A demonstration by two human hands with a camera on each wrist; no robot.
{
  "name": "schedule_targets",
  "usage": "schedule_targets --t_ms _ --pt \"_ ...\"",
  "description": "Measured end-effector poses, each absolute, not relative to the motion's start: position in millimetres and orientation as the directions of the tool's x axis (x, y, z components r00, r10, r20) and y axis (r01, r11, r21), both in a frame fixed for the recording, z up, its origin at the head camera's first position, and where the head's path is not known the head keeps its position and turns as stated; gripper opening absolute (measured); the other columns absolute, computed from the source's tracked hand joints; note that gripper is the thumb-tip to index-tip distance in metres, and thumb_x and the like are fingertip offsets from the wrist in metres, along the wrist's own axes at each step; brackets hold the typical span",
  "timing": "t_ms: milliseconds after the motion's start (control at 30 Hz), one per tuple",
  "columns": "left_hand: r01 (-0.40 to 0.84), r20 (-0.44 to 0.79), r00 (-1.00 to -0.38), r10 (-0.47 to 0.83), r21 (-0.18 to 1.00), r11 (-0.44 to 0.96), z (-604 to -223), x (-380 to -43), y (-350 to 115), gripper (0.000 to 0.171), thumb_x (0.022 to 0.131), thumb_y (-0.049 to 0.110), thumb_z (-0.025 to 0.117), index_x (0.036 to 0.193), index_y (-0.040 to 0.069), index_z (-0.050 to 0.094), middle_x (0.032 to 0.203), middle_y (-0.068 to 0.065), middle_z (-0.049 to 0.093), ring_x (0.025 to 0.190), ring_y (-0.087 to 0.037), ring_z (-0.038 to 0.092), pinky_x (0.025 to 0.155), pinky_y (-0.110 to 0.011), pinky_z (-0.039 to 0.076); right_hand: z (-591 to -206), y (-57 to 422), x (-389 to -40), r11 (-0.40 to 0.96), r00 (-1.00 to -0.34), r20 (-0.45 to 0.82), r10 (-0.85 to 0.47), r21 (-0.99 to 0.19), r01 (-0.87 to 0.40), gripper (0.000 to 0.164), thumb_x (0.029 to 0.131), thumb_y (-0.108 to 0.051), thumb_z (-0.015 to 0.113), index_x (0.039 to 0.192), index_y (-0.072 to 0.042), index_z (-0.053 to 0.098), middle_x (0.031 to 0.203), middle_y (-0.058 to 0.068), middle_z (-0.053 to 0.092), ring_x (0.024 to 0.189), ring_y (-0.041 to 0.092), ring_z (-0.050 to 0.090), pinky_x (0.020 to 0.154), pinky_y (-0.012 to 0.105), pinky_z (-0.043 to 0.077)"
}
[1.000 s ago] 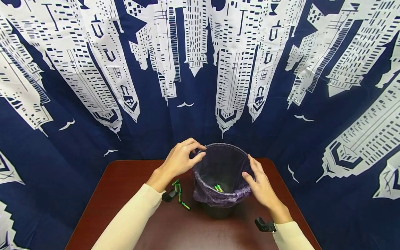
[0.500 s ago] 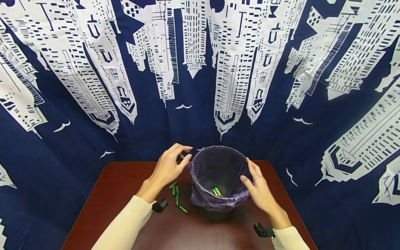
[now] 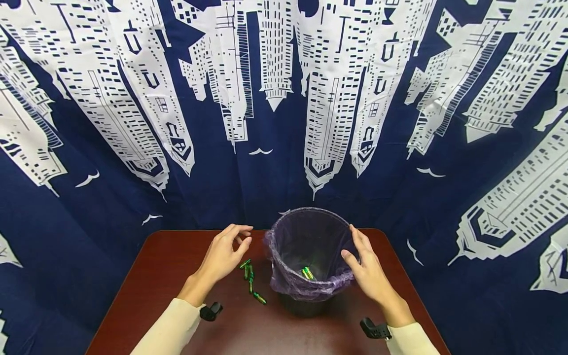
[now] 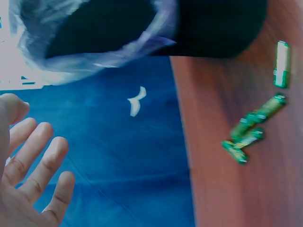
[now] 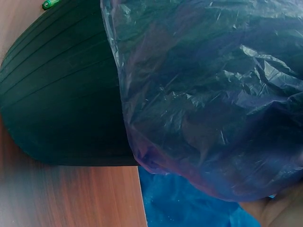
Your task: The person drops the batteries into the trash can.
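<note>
A dark trash bin (image 3: 306, 306) stands on the table, lined with a translucent purple bag (image 3: 293, 288) folded over its rim. Inside it lie a few green-and-yellow batteries (image 3: 307, 273). Several more green batteries (image 3: 251, 281) lie on the wood left of the bin, and the left wrist view shows these batteries (image 4: 246, 125) close up. My left hand (image 3: 224, 254) hovers left of the bin, fingers loosely bent, holding nothing. Against the bin's right rim rests my right hand (image 3: 370, 266), its fingers fairly straight and the thumb toward the opening. The bag partly hides this hand (image 5: 279, 208) in the right wrist view.
The reddish-brown table (image 3: 177, 266) has rounded far corners. Just behind its far edge hangs a navy curtain (image 3: 222, 192) printed with white upside-down buildings. Black straps with small devices sit on both wrists.
My left hand has moved away from the bin's left rim, leftward and down toward the table. My right hand has stayed at the right rim. The loose batteries have not moved.
</note>
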State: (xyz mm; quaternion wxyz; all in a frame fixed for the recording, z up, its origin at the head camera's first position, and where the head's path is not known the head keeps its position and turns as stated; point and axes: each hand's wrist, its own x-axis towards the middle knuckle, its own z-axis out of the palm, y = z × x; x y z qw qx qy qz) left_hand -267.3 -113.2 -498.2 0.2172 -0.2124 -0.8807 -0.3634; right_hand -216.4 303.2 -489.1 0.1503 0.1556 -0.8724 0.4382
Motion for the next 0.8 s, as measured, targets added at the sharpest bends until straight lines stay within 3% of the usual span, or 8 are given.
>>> schedule_targets --t_ms 167,333,533,800 --pt "0.499 0.440 -0.856 0.273 0.561 0.660 -526 -258 -122 0.025 0.108 0.019 0.086 0.133 0.018 0.084 0.124 0.000 0.083 0.097 -0.015 0.077 0.081 -0.029 0.062 -489 304 -215 0.571 -0.910 0.394 -0.131 -0.720 -0.394 0.078 0.115 -0.021 0.066 0.181 0.002 0.032 0.185 0.033 0.031 0.170 0.063 0.033 0.132 0.090 0.027" --pt "0.499 0.366 -0.865 0.344 0.552 0.668 -558 -247 -124 0.028 0.104 0.020 0.090 0.131 0.021 0.084 0.121 0.005 0.080 0.097 -0.017 0.077 0.080 -0.025 0.060 -490 303 -217 0.568 -0.911 0.389 -0.139 -0.722 -0.395 0.079 0.116 -0.022 0.065 0.182 0.002 0.030 0.186 0.032 0.030 0.171 0.062 0.032 0.133 0.089 0.026" --pt "0.547 0.321 -0.837 0.444 0.448 0.708 -588 -239 -116 0.032 0.101 0.025 0.094 0.131 0.023 0.083 0.127 0.004 0.080 0.109 -0.018 0.073 0.091 -0.040 0.060 -489 302 -216 0.572 -0.913 0.386 -0.135 -0.722 -0.390 0.078 0.116 -0.022 0.064 0.182 0.003 0.029 0.185 0.033 0.030 0.171 0.063 0.032 0.133 0.090 0.025" --pt "0.570 0.276 -0.821 0.499 0.357 0.740 -610 -236 -106 0.037 0.095 0.028 0.099 0.128 0.024 0.083 0.135 0.002 0.081 0.133 -0.026 0.072 0.097 -0.045 0.056 -491 304 -217 0.571 -0.908 0.399 -0.130 -0.718 -0.398 0.078 0.116 -0.021 0.064 0.182 0.003 0.030 0.184 0.033 0.032 0.170 0.062 0.034 0.133 0.089 0.026"
